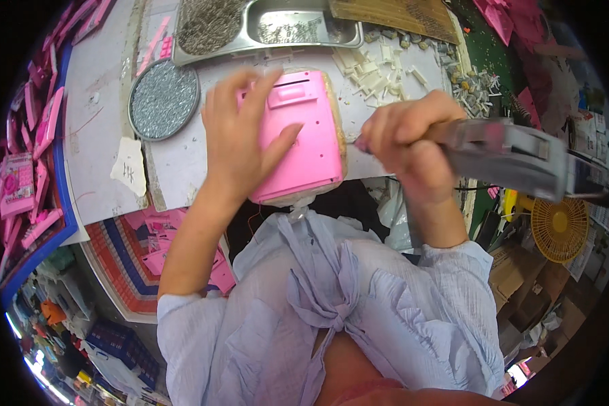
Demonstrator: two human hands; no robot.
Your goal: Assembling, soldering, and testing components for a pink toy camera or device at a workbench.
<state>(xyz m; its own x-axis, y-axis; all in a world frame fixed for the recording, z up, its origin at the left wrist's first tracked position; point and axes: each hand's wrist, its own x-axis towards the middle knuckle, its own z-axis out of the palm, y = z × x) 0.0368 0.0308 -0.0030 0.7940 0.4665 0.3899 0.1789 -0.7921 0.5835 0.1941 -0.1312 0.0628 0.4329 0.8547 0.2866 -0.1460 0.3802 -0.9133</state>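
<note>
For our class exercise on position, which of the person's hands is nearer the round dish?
Left. The left hand rests on the pink casing, just right of the round dish; the right hand is farther right, beyond the casing.

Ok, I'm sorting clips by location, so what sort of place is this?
Likely an assembly workshop: a pink plastic casing lies under the left hand, more pink parts are heaped at the left, and a round tray holds small metallic-looking pieces.

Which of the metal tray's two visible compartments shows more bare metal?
The rectangular right compartment: small parts lie thinly across it, whereas a brownish heap covers the rounded left compartment.
</note>
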